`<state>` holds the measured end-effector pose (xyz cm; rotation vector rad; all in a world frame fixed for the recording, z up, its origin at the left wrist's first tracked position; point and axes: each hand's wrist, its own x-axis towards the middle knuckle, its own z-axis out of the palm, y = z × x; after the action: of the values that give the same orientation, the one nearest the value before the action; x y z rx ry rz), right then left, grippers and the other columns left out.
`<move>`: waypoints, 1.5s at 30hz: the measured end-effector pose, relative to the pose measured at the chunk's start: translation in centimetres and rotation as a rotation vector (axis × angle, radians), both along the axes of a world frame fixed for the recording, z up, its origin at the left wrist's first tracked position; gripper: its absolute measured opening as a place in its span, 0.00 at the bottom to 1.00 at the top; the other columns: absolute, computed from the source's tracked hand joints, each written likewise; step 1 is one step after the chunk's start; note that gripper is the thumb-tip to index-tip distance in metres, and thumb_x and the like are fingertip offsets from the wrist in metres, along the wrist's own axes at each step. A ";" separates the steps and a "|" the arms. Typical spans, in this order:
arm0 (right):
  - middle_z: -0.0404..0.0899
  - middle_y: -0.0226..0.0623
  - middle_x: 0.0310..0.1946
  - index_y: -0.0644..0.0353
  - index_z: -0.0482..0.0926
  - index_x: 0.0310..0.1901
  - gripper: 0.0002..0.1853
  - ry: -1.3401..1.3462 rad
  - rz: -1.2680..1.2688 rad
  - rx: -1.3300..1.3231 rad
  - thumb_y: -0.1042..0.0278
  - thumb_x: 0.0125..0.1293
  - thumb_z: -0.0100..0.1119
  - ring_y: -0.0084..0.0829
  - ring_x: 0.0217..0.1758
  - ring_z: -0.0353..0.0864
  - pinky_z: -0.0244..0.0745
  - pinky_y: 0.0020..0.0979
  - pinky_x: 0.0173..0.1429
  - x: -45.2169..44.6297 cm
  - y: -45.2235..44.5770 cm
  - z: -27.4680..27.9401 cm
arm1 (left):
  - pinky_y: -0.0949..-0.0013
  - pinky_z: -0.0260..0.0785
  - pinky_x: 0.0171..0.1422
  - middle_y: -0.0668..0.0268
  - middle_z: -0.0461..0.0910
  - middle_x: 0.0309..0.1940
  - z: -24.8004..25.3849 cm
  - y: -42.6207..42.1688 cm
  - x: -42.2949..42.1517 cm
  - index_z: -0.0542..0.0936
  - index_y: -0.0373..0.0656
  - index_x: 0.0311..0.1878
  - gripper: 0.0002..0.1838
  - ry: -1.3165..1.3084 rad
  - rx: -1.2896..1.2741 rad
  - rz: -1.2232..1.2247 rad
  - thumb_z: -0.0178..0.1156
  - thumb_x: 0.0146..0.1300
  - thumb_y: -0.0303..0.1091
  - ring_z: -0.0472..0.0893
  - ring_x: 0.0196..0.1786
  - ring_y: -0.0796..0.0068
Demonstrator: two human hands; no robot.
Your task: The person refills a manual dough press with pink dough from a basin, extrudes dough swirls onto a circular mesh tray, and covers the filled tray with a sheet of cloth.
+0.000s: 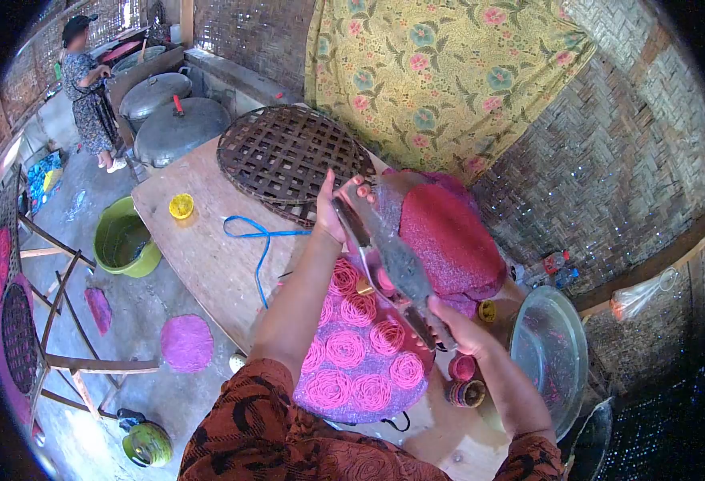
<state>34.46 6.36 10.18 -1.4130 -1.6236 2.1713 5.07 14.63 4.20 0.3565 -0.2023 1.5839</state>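
Observation:
My left hand is closed around the upper end of a long grey metal press-like tool; its exact kind is unclear. The lower end lies in my closed right hand. It slants across the view as two long metal parts side by side, above a purple mesh-covered tray. On the tray lie several pink coiled noodle-like rosettes. The tool hides part of the tray. Small round containers, one red and one striped, stand close by my right hand.
A dark woven tray, blue strap and yellow cup are on the wooden table. A red mound is behind the tool, a clear basin at right. A green tub and a person are left.

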 end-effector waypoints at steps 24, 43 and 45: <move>0.78 0.36 0.20 0.62 0.78 0.38 0.34 -0.243 0.039 0.251 0.32 0.64 0.42 0.26 0.16 0.76 0.69 0.25 0.19 -1.6 5.3 5.4 | 0.60 0.65 0.39 0.67 0.67 0.20 0.6 5.9 -0.8 0.68 0.47 0.31 0.29 -0.067 -0.130 0.125 0.29 0.65 0.62 0.69 0.26 0.66; 0.77 0.35 0.25 0.57 0.73 0.48 0.32 -0.042 0.011 0.068 0.33 0.66 0.38 0.23 0.21 0.74 0.71 0.25 0.27 -0.8 7.6 -0.5 | 0.65 0.63 0.36 0.71 0.65 0.17 1.4 5.6 -1.5 0.68 0.48 0.28 0.25 -0.062 -0.049 0.071 0.39 0.65 0.60 0.68 0.24 0.71; 0.75 0.34 0.22 0.54 0.72 0.51 0.32 -0.013 0.056 -0.048 0.32 0.67 0.34 0.23 0.19 0.73 0.70 0.25 0.25 0.1 6.6 2.9 | 0.65 0.63 0.37 0.70 0.65 0.18 1.9 5.4 0.1 0.68 0.47 0.28 0.24 -0.021 -0.112 0.133 0.40 0.65 0.58 0.68 0.24 0.70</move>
<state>34.54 12.93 13.06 -1.4141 -1.6456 2.2508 5.21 20.06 6.07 0.2704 -0.1066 1.7231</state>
